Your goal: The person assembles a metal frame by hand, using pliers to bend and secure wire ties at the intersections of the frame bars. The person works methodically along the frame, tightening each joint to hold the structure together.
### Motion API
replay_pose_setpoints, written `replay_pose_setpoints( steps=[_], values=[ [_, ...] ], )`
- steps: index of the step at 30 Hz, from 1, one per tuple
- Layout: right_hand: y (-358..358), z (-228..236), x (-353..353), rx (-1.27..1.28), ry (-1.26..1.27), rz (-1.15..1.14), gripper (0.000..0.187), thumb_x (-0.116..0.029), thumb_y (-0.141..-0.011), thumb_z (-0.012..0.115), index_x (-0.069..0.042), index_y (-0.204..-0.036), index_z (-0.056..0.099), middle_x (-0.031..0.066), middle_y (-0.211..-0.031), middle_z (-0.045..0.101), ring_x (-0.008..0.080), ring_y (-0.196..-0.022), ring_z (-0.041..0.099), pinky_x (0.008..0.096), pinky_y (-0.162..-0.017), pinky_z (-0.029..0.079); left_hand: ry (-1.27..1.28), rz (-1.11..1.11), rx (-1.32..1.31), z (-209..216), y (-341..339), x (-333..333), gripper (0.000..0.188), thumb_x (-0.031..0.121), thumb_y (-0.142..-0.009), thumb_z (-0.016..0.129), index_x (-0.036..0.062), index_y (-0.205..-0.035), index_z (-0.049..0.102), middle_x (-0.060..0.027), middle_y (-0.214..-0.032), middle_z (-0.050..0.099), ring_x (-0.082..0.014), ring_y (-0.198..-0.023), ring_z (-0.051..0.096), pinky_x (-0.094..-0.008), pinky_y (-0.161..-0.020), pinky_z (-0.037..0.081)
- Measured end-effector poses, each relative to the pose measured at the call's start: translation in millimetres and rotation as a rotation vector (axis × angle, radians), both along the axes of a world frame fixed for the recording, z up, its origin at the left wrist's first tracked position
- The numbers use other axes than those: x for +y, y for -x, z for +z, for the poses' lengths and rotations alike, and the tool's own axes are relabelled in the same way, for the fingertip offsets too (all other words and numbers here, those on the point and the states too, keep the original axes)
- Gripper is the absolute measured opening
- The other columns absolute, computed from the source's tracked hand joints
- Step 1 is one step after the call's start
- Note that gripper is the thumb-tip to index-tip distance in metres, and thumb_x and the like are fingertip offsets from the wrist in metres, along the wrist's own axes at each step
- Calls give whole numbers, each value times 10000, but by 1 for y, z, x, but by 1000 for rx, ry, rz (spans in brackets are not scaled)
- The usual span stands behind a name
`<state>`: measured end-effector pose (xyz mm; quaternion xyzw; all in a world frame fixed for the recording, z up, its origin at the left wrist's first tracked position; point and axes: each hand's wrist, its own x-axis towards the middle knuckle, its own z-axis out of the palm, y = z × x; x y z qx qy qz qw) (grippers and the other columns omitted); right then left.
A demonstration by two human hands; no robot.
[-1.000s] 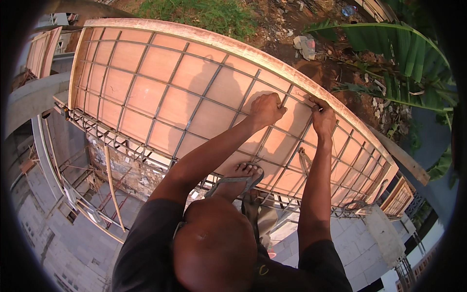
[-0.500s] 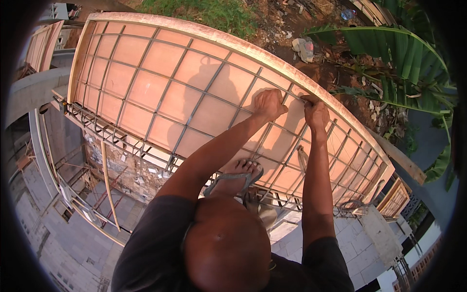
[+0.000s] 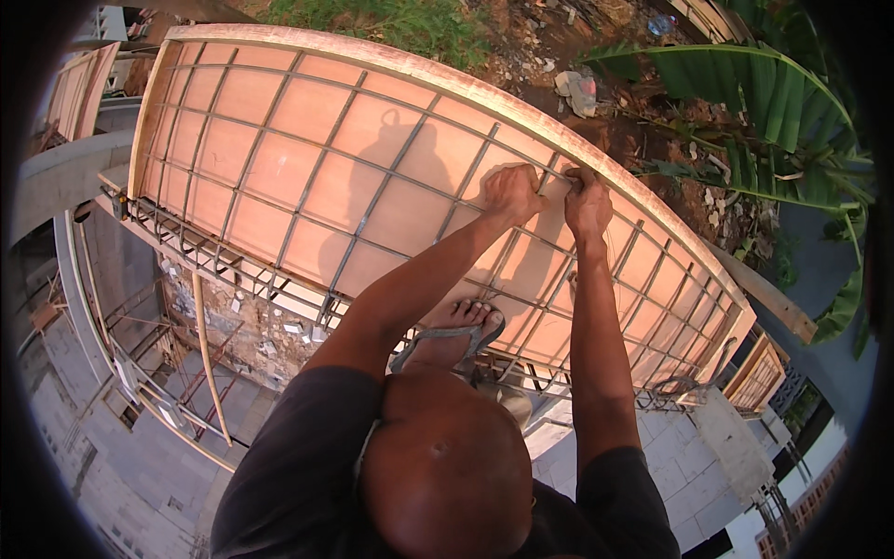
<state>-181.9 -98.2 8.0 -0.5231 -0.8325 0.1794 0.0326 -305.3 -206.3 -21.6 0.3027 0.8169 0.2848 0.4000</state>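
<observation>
A grid of steel reinforcing bars [image 3: 384, 191] lies over a pinkish panel framed with timber. My left hand [image 3: 514, 193] is closed at a bar crossing near the far edge of the grid, and what its fingers grip is hidden. Beside it, just to the right, my right hand [image 3: 588, 207] pinches at the outermost long bar, close to the timber edge board [image 3: 484, 91]. I cannot make out what sits between its fingertips. My left foot in a grey flip-flop [image 3: 485, 337] rests at the near side of the grid.
A row of bent bars [image 3: 228, 261] runs along the panel's near edge, above a drop to the block-covered lower level [image 3: 121, 456]. Beyond the far edge lie rubble, soil and broad green leaves [image 3: 773, 93]. A wooden pole [image 3: 209, 359] stands below left.
My right hand has shifted slightly left, nearer my left hand, and its fingers have moved to the bar. My left hand stays nearly in place. My head has moved slightly right.
</observation>
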Motion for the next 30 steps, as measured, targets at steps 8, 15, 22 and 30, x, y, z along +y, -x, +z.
replay_pose_setpoints(
  steps=[8,15,22,30],
  values=[
    [32,6,2,-170,179,-47,292,-187,-975,609,-191,-1151,841,172,-1243,783,375,-1196,731,482,-999,585,-24,12,11,0,2,0,264,308,-673,867,117,-815,752,-106,-896,793,-302,-912,772,-435,-856,585],
    [6,6,26,-197,241,77,418,-278,-963,664,-200,-1360,766,169,-1134,820,347,-1054,786,477,-935,595,-35,-7,-57,-3,5,-5,283,347,-798,841,103,-937,801,-102,-867,805,-284,-888,784,-424,-827,596],
    [-13,17,34,-127,277,-36,261,-215,-983,684,-245,-1183,848,137,-1144,822,338,-1096,771,461,-956,595,-337,237,15,-6,0,-15,302,183,-916,774,24,-1173,794,-164,-943,809,-306,-806,782,-430,-771,613],
    [-8,4,4,97,-129,133,225,-92,-957,689,-175,-1071,865,125,-1129,807,360,-1102,732,467,-978,574,-360,169,235,-9,4,-21,325,212,-892,842,48,-1171,810,-132,-904,777,-310,-884,771,-451,-828,617]
  ],
)
